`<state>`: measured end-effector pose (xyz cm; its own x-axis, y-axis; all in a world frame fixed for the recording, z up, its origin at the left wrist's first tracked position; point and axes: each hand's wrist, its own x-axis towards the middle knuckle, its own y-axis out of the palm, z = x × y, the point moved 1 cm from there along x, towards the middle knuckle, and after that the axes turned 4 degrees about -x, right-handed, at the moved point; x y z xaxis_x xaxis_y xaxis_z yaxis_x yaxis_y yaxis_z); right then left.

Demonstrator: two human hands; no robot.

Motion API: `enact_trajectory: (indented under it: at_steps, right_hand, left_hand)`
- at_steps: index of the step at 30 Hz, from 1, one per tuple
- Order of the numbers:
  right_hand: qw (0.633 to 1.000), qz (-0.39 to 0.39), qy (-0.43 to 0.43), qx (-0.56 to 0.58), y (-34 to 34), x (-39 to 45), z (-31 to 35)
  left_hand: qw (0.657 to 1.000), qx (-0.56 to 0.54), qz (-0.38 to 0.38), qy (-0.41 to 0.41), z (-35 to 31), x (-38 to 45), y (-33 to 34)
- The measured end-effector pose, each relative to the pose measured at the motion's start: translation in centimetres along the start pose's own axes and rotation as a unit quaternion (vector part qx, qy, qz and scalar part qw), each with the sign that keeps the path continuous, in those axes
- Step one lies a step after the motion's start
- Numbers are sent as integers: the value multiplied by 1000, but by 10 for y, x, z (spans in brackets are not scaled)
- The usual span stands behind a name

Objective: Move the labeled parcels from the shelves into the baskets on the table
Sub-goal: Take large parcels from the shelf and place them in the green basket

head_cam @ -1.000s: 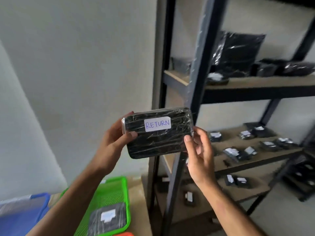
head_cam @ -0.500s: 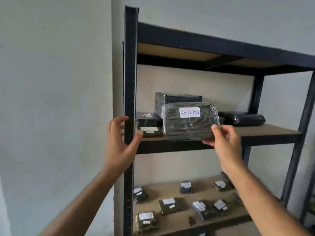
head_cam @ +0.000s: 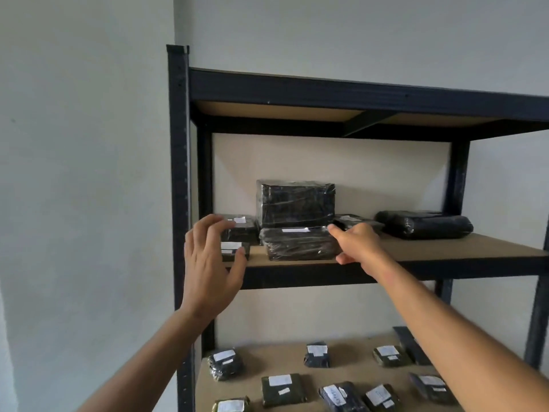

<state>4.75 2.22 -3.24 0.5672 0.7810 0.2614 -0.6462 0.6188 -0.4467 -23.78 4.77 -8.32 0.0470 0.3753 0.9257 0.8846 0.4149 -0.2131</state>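
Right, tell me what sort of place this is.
Probably a small stockroom or parcel-sorting room. A dark metal shelving unit with bare board shelves stands against a plain wall, black wrapped parcels sit on its upper shelf, and many small white-labelled packets are spread over the shelf below.

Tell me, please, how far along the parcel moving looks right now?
Nothing visibly done: no baskets are in view. In hand: the right hand touches the right end of a flat wrapped parcel lying on the upper shelf; the left hand is open, empty. Left: other upper-shelf parcels, plus many labeled small parcels below.
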Motion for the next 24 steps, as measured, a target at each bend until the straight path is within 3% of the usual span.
enact_trajectory:
  at_steps: [10,13,17,24]
  right_hand:
    - [993,-100,-53,-25,-75,60,-40]
    - [994,-78,-64,-52,-91,95,-53]
    - [990,-3,-61,-124,-94,138,-60]
    - [984,83,-61,-145,-82,176,-75]
  left_hand:
    - [980,-59,162,102,-66,58,106]
    - [970,-74,232,13,-97,81,158]
    - [927,-39,342,-146,-123,106,224]
    - [909,124,375,-131,-119,112,270]
